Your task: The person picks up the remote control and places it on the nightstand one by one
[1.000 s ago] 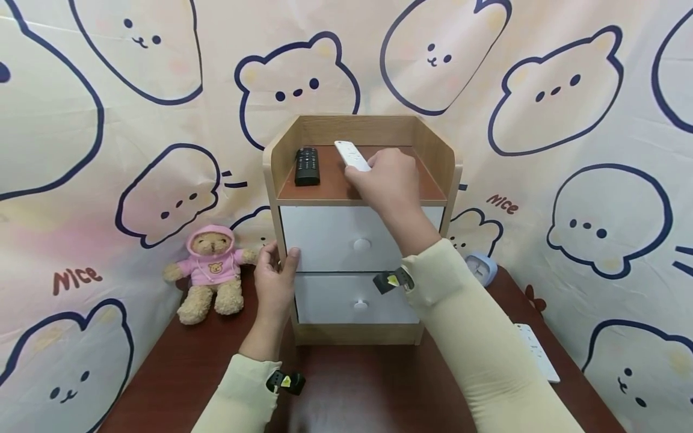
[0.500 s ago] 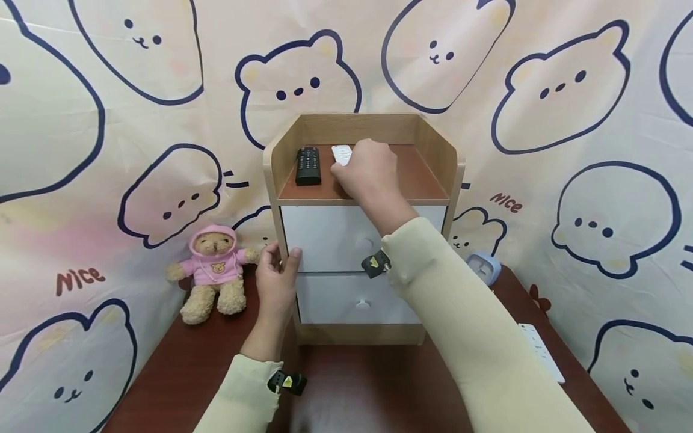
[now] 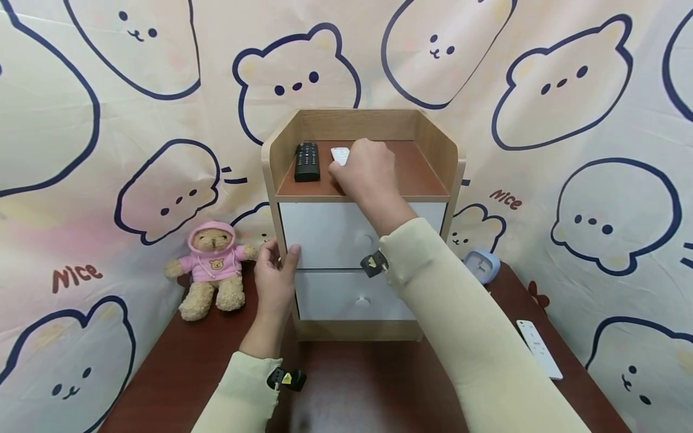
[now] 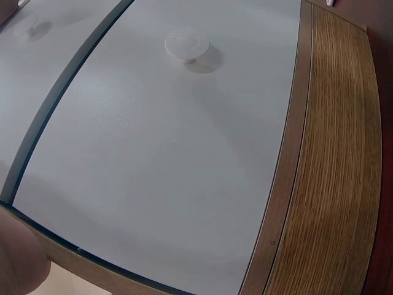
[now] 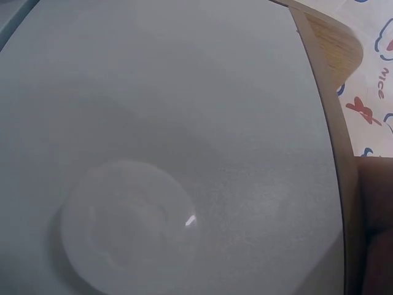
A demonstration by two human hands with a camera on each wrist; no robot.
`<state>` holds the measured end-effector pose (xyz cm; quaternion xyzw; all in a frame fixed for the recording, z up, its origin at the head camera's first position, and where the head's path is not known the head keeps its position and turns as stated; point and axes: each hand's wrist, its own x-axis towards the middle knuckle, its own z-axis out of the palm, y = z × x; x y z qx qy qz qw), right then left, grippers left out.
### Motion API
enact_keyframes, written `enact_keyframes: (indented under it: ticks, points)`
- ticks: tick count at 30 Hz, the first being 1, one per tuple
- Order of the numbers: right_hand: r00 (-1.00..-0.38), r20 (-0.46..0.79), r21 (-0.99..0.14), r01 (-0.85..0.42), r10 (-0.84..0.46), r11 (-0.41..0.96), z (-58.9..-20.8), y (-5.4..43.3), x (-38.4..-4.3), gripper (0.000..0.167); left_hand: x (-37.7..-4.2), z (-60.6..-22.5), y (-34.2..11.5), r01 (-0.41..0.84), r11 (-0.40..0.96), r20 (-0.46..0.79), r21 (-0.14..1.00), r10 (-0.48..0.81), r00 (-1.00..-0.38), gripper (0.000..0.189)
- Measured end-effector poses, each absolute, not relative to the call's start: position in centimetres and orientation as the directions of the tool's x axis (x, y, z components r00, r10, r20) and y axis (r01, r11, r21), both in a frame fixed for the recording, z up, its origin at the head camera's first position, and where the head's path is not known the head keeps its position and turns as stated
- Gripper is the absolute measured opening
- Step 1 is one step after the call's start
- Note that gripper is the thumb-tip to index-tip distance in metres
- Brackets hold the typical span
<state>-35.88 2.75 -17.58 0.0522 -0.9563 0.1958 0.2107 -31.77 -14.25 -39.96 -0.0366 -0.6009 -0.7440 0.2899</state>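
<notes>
My right hand [image 3: 370, 171] holds a slim white remote control [image 3: 339, 154] low over the brown top shelf of a small wooden cabinet [image 3: 357, 331]. Only the remote's far end shows past the fingers; whether it touches the shelf is hidden. To its left lies a black remote control [image 3: 307, 162] with many buttons. My left hand [image 3: 275, 279] grips the cabinet's left front edge, thumb at the front and fingers around the side. In the left wrist view the tip of a digit [image 4: 21, 258] shows at that edge. The right wrist view shows a round white knob [image 5: 129, 227] on the upper drawer.
Raised wooden sides border the shelf. Two white drawers with knobs are shut below. A teddy bear [image 3: 213, 264] in a pink hoodie sits left. To the right are a light blue clock [image 3: 480, 266] and another white remote [image 3: 538, 349] on the dark red table [image 3: 346, 391].
My right hand has moved slightly left and lowered the white remote toward the shelf beside the black one, then stays nearly still. My left hand has kept its place on the cabinet edge.
</notes>
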Motion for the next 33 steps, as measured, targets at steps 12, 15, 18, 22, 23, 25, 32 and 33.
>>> enact_keyframes:
  ticks: [12,15,18,22,23,25,32,33]
  points:
    - [-0.902,0.431,-0.262,-0.144,-0.018,0.954,-17.5,2.9,-35.6,0.048,-32.0,-39.9,-14.0,0.469,-0.118,0.396,0.875,-0.382,-0.835,0.041]
    - [-0.887,0.462,-0.245,-0.154,-0.025,0.957,-17.7,3.1,-35.1,0.056,-32.0,-39.9,-13.9,0.465,-0.115,0.393,0.878,-0.382,-0.836,0.04]
    - [-0.846,0.53,-0.235,-0.208,-0.054,0.95,-18.4,3.8,-33.9,0.059,-32.0,-39.9,-13.9,0.464,-0.109,0.393,0.879,-0.385,-0.835,0.039]
    - [-0.651,0.744,-0.203,-0.432,-0.148,0.879,-21.0,6.1,-31.5,0.045,-32.0,-39.9,-13.8,0.464,-0.107,0.396,0.879,-0.378,-0.837,0.041]
    - [-0.576,0.8,-0.179,-0.497,-0.169,0.849,-22.0,6.9,-30.9,0.043,-32.0,-39.9,-13.9,0.466,-0.108,0.397,0.878,-0.377,-0.837,0.041]
    - [-0.415,0.89,-0.116,-0.608,-0.189,0.786,-24.4,8.5,-29.7,0.039,-31.9,-40.0,-13.9,0.465,-0.108,0.395,0.879,-0.38,-0.836,0.041]
    - [-0.332,0.938,-0.172,-0.695,-0.1,0.698,-32.5,12.6,-26.3,0.038,-32.0,-40.1,-13.9,0.486,-0.113,0.403,0.867,-0.416,-0.815,0.036]
    - [-0.351,0.932,-0.192,-0.691,-0.091,0.697,-33.6,13.2,-26.1,0.038,-31.9,-40.1,-13.9,0.487,-0.116,0.402,0.866,-0.419,-0.814,0.036]
